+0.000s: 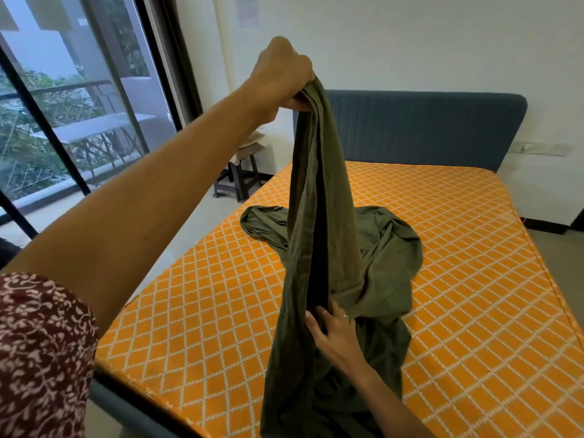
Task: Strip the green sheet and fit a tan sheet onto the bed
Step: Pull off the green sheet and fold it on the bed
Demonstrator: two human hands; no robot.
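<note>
The green sheet [322, 191] is off the mattress and hangs in a long bunched column, with its lower part piled on the bare orange quilted mattress [458, 279]. My left hand [281, 74] is raised high and grips the sheet's top end in a fist. Lower down, my right hand [335, 333] has its fingers tucked into a fold of the hanging cloth near the bed's foot. Folded tan cloth [252, 143] lies on a stool by the wall, partly hidden behind my left arm.
A blue padded headboard [426, 128] stands against the white wall. The dark stool [240, 181] sits left of the bed near a glass balcony door [79, 121]. Floor shows on both sides of the bed.
</note>
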